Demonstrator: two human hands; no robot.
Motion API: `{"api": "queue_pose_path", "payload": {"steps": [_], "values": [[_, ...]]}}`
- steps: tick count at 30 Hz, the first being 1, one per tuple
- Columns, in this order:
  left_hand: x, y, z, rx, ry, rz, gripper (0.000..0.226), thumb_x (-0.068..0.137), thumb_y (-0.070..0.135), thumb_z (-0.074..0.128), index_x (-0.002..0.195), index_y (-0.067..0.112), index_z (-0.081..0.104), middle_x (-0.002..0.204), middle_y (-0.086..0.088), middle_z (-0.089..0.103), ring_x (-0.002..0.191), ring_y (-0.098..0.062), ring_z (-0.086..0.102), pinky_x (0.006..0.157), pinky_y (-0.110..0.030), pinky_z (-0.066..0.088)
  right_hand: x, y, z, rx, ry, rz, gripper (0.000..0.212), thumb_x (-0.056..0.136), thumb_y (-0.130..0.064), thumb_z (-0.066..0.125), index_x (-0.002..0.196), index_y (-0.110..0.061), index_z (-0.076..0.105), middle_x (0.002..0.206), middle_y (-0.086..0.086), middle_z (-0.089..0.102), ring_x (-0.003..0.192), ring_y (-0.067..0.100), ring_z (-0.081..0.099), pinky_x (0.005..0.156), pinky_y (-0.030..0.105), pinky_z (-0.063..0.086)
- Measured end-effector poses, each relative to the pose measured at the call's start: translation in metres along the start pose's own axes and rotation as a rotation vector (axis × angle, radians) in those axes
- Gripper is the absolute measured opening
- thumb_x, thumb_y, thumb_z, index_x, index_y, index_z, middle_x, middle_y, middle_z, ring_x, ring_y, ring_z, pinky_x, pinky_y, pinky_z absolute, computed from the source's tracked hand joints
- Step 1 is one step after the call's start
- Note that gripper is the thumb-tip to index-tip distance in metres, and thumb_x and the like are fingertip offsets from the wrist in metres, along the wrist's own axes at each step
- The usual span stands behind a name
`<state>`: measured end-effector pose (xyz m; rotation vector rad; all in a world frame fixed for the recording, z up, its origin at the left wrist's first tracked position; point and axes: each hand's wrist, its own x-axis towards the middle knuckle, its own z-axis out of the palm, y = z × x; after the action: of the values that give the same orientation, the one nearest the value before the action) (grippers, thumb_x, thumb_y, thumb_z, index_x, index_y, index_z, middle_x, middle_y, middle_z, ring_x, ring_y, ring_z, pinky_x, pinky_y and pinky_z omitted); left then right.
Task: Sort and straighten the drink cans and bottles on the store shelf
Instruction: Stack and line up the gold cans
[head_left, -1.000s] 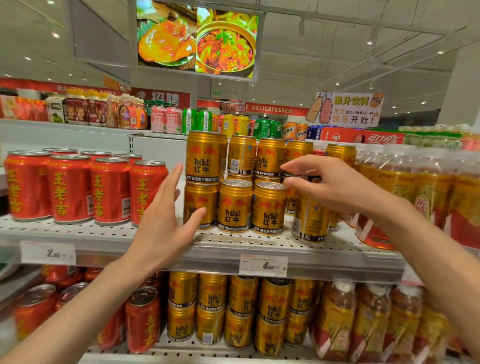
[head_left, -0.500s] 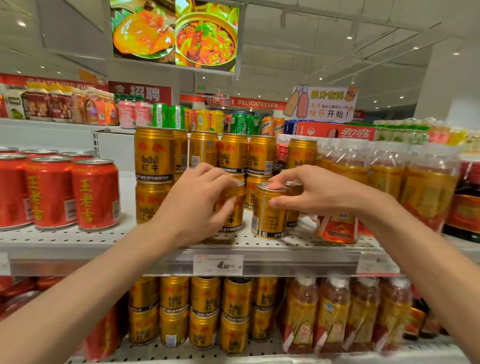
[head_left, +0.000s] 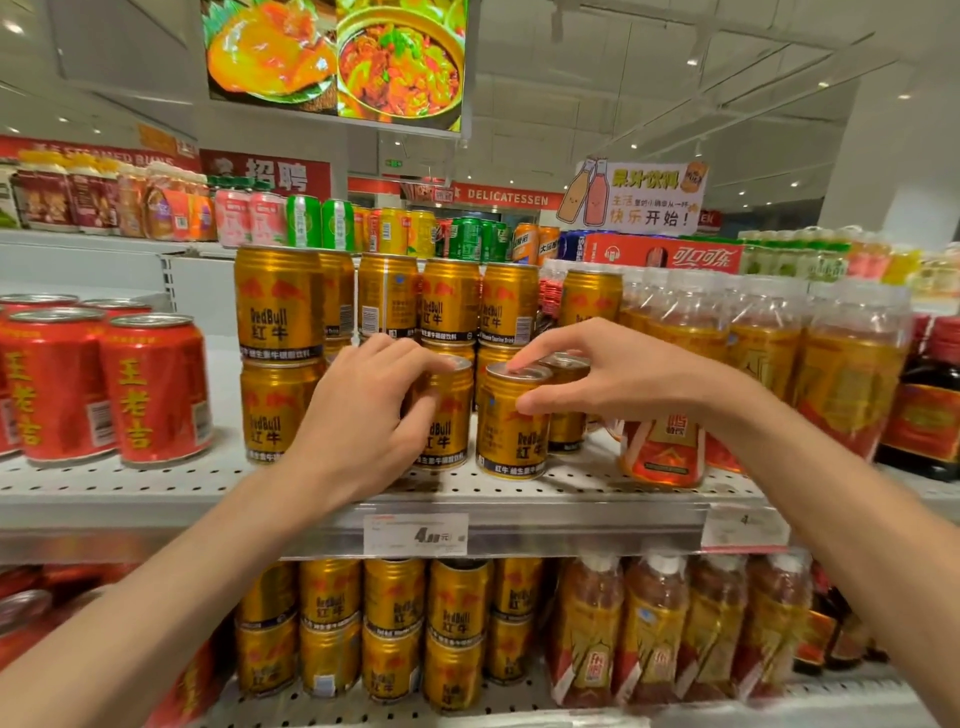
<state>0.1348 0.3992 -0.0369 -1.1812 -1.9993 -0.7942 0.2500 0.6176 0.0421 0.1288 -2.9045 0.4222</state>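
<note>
Gold Red Bull cans stand in two tiers on the white perforated shelf. My left hand curls round one front-row gold can, thumb on its side and fingertips at its rim. My right hand grips the neighbouring gold can from above, fingers over its lid and thumb on its side. A third gold can stands just behind it, under my right fingers. Stacked gold cans rise at the left and behind.
Red cans stand at the left of the same shelf. Shrink-wrapped tea bottles fill the right side, with dark bottles at the far right. More gold cans and bottles sit on the shelf below. A price tag hangs on the shelf edge.
One second ago both hands were open in the air near the cans. They have since closed on two front-row gold cans. The view has shifted right.
</note>
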Motion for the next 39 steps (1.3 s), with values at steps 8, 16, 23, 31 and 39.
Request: {"api": "queue_pose_path", "payload": {"steps": [8,16,23,31,39], "values": [[-0.001,0.001,-0.001,0.016,-0.013,-0.015,0.031,0.092,0.031,0.053,0.119,0.025,0.068,0.109,0.011,0.068,0.106,-0.010,0.054,0.089,-0.028,0.035,0.007,-0.002,0.015,-0.003,0.117,0.004,0.045,0.089,-0.055,0.064,0.127,-0.030,0.061,0.127,-0.018,0.056,0.118,0.004,0.053,0.088,0.018,0.043],[0.026,0.014,-0.012,0.116,-0.147,0.080,0.044,0.092,0.053,0.044,0.122,0.027,0.063,0.109,0.012,0.066,0.102,-0.009,0.055,0.097,-0.037,0.046,0.005,0.008,-0.001,-0.276,-0.056,0.133,0.061,0.098,-0.020,0.058,0.154,-0.025,0.034,0.157,-0.001,0.037,0.143,0.019,0.039,0.116,0.036,0.035],[0.056,0.023,-0.001,0.053,-0.453,0.054,0.056,0.088,0.067,0.055,0.133,0.033,0.059,0.135,0.012,0.058,0.124,-0.009,0.051,0.103,-0.039,0.046,0.025,0.005,-0.002,-0.401,-0.144,0.158,0.069,0.089,-0.007,0.063,0.149,-0.023,0.033,0.147,0.004,0.040,0.130,0.026,0.046,0.105,0.044,0.047],[0.054,0.019,0.001,0.052,-0.419,0.087,0.058,0.088,0.065,0.054,0.133,0.029,0.062,0.134,0.009,0.061,0.122,-0.009,0.052,0.101,-0.037,0.046,0.024,0.004,-0.018,-0.450,-0.177,0.136,0.065,0.094,-0.039,0.067,0.150,-0.021,0.039,0.144,0.003,0.050,0.125,0.022,0.051,0.098,0.033,0.044],[0.056,0.017,0.002,0.053,-0.428,0.100,0.062,0.088,0.066,0.053,0.135,0.028,0.062,0.136,0.010,0.061,0.123,-0.008,0.053,0.101,-0.033,0.046,0.019,-0.004,-0.029,-0.554,-0.214,0.139,0.071,0.090,-0.044,0.070,0.151,-0.021,0.042,0.149,0.001,0.051,0.134,0.023,0.050,0.106,0.037,0.043]]}}
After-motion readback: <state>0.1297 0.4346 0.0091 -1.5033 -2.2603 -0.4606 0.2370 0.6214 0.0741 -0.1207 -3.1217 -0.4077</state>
